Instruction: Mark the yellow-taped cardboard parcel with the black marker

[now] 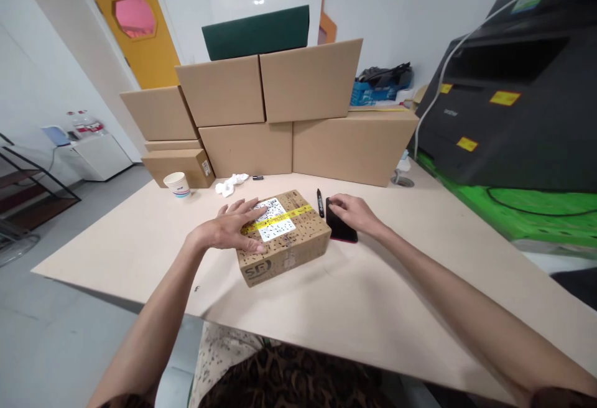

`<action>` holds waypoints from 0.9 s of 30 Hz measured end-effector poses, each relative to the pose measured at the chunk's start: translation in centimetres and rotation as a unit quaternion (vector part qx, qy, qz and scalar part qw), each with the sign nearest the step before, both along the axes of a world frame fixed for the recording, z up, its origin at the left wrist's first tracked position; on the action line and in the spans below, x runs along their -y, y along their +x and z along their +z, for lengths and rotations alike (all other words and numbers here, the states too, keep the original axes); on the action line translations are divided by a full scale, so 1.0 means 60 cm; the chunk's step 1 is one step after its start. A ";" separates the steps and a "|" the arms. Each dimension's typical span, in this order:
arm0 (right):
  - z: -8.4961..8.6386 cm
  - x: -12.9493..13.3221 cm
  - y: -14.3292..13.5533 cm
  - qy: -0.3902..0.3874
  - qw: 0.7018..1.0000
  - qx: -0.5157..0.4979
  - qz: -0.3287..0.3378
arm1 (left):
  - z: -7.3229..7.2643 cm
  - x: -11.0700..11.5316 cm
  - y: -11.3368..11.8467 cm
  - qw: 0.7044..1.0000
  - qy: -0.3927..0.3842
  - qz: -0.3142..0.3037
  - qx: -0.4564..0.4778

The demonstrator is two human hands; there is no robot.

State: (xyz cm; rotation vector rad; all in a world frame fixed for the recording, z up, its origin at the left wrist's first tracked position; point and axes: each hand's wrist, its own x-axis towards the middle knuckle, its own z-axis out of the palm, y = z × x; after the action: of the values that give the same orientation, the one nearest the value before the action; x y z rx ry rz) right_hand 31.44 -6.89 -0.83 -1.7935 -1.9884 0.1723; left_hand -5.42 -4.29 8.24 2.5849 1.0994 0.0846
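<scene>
A brown cardboard parcel (303, 227) lies on the table in front of me. It has a white label (278, 224), a strip of yellow tape (298, 211) and many small black marks. My left hand (233, 224) rests on its left side, fingers spread over the top and label. Just right of the parcel, a black smartphone (342, 229) with a reddish edge lies flat. My right hand (352, 211) has its bent fingers closed at the phone's far end; the grip is partly hidden. A black marker pen (319, 203) lies between parcel and phone.
Stacked cardboard boxes (247, 150) line the table's (401, 308) back, topped by a dark green box (256, 33). A paper cup (177, 184), crumpled tissue (231, 185) and small black cap-like piece (258, 178) stand before them. A big dark printer (522, 109) is at right.
</scene>
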 end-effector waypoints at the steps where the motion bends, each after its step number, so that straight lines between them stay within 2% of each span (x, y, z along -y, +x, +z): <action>1: 0.003 -0.010 -0.006 -0.007 0.999 0.046 0.013 | 0.003 0.007 0.000 1.000 -0.003 -0.004 -0.002; 4: 0.009 -0.039 -0.020 -0.019 0.990 0.122 0.065 | -0.003 0.030 0.000 1.000 0.003 -0.008 -0.011; 8: 0.010 -0.075 -0.031 -0.045 0.967 0.215 0.125 | -0.034 0.068 0.003 0.997 0.070 0.008 0.012; 12: 0.006 -0.102 -0.036 -0.067 0.950 0.261 0.156 | -0.047 0.106 0.012 0.998 0.060 0.033 0.001; 16: 0.002 -0.115 -0.032 -0.068 0.953 0.253 0.152 | -0.037 0.125 0.014 0.998 0.052 0.040 -0.020; 20: 0.002 -0.109 -0.011 -0.034 0.973 0.210 0.086 | -0.035 0.115 0.000 0.999 0.043 0.002 -0.017; 22: 0.002 -0.101 0.000 0.006 0.990 0.140 0.032 | -0.034 0.106 -0.007 0.999 0.043 -0.012 -0.010; 24: 0.006 -0.087 0.003 0.078 0.995 -0.062 -0.018 | -0.029 0.100 -0.007 0.999 0.050 -0.021 -0.001; 25: 0.009 -0.078 0.001 0.118 0.973 -0.198 -0.033 | -0.024 0.097 -0.005 0.998 0.058 -0.023 0.008; 27: 0.023 -0.057 -0.010 0.181 0.879 -0.440 -0.038 | -0.011 0.093 0.008 0.996 0.078 -0.024 0.031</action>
State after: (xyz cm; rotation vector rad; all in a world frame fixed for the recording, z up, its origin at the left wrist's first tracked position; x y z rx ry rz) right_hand 30.82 -3.49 0.52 -1.2112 -1.1891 0.4610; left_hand -4.96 -9.90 7.58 2.7235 1.0457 0.2470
